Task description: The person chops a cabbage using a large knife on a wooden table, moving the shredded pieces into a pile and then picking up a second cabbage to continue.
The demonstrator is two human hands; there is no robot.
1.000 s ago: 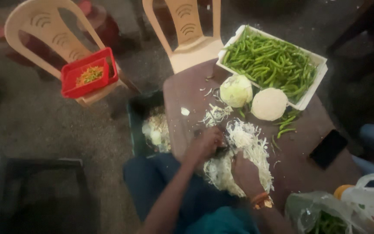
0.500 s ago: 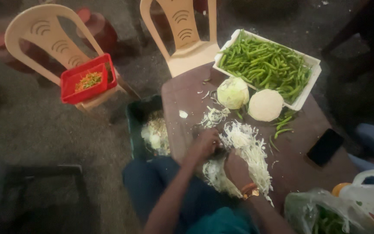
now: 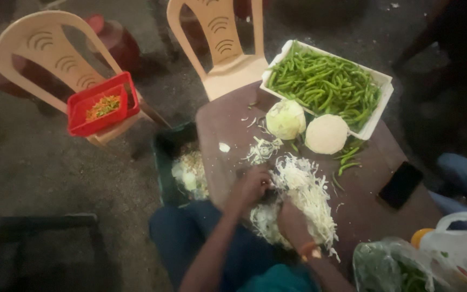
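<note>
Brown table (image 3: 374,162): both hands in shredded cabbage pile (image 3: 304,189); left hand (image 3: 252,184) curled, right hand (image 3: 293,219) pressing down, grip contents unclear

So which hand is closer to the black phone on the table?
The right hand. It rests on the shredded cabbage, on the phone's side; the left hand is farther, across the pile.

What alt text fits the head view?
Both hands, left hand and right hand, work in a pile of shredded cabbage on a brown table. Beyond sit two cabbage halves and a white tray of green chillies.
</note>
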